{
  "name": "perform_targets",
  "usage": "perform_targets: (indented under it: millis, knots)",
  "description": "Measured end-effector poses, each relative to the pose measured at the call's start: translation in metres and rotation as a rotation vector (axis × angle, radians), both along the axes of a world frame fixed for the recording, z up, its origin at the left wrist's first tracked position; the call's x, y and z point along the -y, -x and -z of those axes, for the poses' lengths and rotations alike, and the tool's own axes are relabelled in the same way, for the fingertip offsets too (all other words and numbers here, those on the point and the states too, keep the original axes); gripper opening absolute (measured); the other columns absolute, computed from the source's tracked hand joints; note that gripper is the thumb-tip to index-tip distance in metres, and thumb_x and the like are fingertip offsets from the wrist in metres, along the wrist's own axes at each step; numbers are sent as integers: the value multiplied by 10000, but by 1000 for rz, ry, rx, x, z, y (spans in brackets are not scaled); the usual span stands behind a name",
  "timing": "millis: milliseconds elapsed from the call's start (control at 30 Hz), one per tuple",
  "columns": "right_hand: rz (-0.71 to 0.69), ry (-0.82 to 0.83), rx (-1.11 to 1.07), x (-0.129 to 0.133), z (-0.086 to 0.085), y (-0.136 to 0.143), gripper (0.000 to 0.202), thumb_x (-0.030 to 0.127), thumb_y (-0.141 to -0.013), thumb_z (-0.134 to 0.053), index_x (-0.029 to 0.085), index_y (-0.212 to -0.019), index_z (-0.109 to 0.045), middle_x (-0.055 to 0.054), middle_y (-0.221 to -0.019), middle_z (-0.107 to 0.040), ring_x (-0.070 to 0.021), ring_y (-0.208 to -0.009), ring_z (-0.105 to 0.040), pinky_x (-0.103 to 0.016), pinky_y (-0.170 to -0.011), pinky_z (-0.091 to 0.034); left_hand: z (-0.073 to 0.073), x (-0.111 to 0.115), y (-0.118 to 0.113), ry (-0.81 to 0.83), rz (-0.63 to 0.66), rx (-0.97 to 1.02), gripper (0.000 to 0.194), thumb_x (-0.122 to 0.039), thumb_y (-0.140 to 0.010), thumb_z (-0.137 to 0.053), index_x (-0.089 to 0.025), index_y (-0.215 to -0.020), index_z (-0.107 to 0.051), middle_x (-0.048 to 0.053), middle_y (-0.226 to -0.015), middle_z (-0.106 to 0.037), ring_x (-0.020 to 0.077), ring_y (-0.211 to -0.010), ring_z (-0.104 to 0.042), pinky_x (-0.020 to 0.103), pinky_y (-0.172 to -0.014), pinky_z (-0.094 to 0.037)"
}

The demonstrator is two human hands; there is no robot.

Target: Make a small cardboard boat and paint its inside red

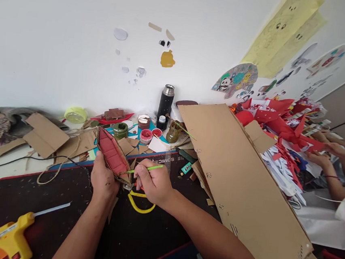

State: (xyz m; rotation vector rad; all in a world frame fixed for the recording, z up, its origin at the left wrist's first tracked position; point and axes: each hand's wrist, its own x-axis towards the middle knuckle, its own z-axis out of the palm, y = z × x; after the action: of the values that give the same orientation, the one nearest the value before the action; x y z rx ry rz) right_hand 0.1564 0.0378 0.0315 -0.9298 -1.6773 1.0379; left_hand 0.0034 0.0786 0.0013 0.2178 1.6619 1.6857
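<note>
My left hand (105, 180) is closed around the lower left side of a small cardboard boat (113, 151), whose inside is painted dull red and whose rim is bare brown. It is held tilted above the dark desk mat. In my right hand (153, 183) is a thin paintbrush with a green handle (156, 167), pinched between thumb and fingers. The brush tip reaches the near end of the boat, at the unpainted part by the rim. Under my hands lie scissors with yellow handles (140, 210), partly hidden.
Behind the boat stand paint jars, green (120, 131) and pink (146, 136), and a black thermos (166, 100). A large cardboard sheet (235, 172) leans at right. A yellow glue gun (12, 236) lies front left. Another person's hands (325, 156) hold red paper at far right.
</note>
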Motion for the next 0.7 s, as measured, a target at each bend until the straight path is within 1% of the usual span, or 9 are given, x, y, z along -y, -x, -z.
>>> perform_targets:
  millis: [167, 300, 433, 533, 700]
  knots:
    - [10, 27, 36, 3, 1, -6, 536, 607, -1151, -395, 225, -841, -606, 41, -550, -577, -129, -489, -610, -241, -618, -499, -6, -1, -1, -26, -30, 62, 376, -504, -1013, -633, -140, -1035, -729, 30, -967, -688, 158, -886, -615, 272, -862, -559]
    - [21, 34, 15, 2, -1, -6, 523, 607, -1148, -411, 227, -844, -603, 42, -545, -561, -139, -507, -634, -233, -591, -491, -8, 0, -5, -67, -2, 97, 357, -506, -1011, -619, -161, -1003, -710, 36, -970, -690, 173, -914, -636, 286, -877, -566]
    - [16, 19, 11, -1, -4, 1, 538, 625, -1143, -398, 226, -853, -612, 19, -608, -602, -143, -532, -656, -230, -554, -477, -8, 1, -7, -63, 20, 109, 342, -497, -1011, -611, -169, -985, -706, 40, -960, -695, 182, -901, -645, 297, -849, -572]
    - [11, 21, 7, -1, -4, 3, 531, 615, -1146, -398, 227, -851, -608, 22, -600, -596, -141, -518, -646, -230, -554, -476, -7, 1, -6, -50, 5, 78, 364, -511, -1002, -624, -158, -1008, -712, 39, -946, -693, 190, -897, -639, 309, -831, -577]
    - [7, 58, 26, 1, 0, -5, 503, 582, -1151, -413, 227, -853, -607, 46, -537, -573, -130, -473, -605, -226, -579, -483, 1, -1, -1, -44, 13, 84, 393, -520, -1016, -630, -147, -1074, -740, 33, -992, -704, 168, -886, -616, 275, -842, -550]
